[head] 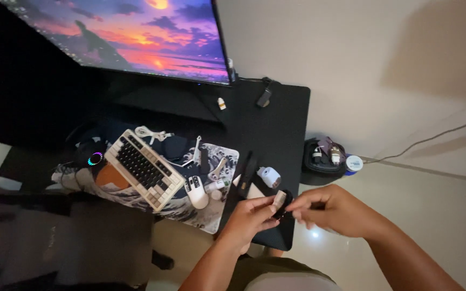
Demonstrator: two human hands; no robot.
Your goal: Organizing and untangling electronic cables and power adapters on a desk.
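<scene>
My left hand (250, 218) holds a small beige and black object (280, 200) over the front right corner of the black desk (276, 116). My right hand (327, 209) pinches the same object from the right with thumb and forefinger. What the object is I cannot tell. Both hands hover just above the desk edge, over my lap.
A beige keyboard (142, 168) and a white mouse (196, 193) lie on a wave-print mat (190, 213). A monitor (136, 35) stands at the back. A small white device (269, 176) sits near my hands. A black pouch (324, 159) with chargers lies on the floor; a cable (432, 139) runs along the wall.
</scene>
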